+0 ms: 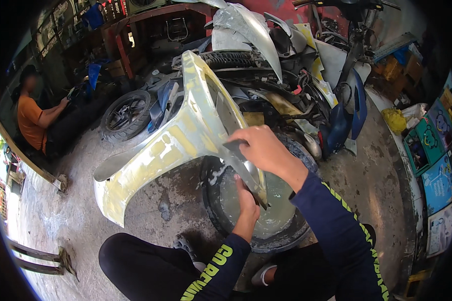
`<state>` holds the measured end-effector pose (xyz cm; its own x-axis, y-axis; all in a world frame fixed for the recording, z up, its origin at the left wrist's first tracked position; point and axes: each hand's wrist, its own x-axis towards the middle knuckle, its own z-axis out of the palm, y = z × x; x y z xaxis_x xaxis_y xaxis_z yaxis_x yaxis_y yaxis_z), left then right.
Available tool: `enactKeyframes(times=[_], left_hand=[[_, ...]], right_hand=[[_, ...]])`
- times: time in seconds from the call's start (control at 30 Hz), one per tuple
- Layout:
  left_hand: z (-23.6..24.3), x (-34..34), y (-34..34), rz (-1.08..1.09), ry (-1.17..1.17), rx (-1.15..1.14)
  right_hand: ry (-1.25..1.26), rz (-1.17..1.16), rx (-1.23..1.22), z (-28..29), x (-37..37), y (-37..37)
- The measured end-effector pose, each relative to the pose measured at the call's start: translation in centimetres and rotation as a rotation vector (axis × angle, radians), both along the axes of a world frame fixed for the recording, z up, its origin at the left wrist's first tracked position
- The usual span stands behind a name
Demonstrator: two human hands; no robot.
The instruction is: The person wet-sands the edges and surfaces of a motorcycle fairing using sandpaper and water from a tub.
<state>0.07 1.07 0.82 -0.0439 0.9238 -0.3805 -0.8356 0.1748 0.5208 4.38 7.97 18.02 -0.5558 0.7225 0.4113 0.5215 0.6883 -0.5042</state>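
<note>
A motorcycle fairing panel, pale grey-green with yellowish patches, is held up in front of me above a round black basin of cloudy water. My left hand grips its lower right end from below, the thumb lying along the panel. From above, my right hand pinches a small dark grey sheet, which looks like sandpaper, against the panel's surface near the bend. The fingertips of my right hand are partly hidden behind the sheet and knuckles.
Behind the basin lies a heap of motorcycle parts, with a wheel at its left. Another person in an orange shirt sits at the far left. Boxes and a green crate line the right side. A wooden frame stands at lower left.
</note>
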Motion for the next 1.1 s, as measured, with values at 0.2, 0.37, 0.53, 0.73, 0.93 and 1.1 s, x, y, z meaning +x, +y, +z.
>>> enactKeyframes(times=[0.2, 0.37, 0.53, 0.73, 0.93, 1.1], left_hand=[[-4.4, -0.5, -1.1, -0.341, -0.177, -0.067], [-7.2, 0.1, -1.3, -0.437, -0.172, -0.033], [-7.7, -0.2, -1.5, -0.388, -0.193, -0.041], [-6.4, -0.3, -1.7, -0.333, -0.272, -0.127], [-5.3, 0.5, -1.5, -0.257, -0.201, -0.163], [-7.1, 1.3, -1.0, -0.29, -0.431, -0.178]], right_hand=[[0.079, -0.317, -0.44, -4.8, 5.9, -0.9], [0.609, -0.751, -0.819, -18.5, 12.3, -1.0], [0.507, -0.79, -1.259, -31.8, 15.1, -3.5], [-0.128, -0.923, -0.866, -37.7, 15.5, -5.0], [0.788, -0.323, -1.478, -22.5, 14.5, -1.5], [0.254, -0.055, -1.021, -7.0, 9.8, -1.2]])
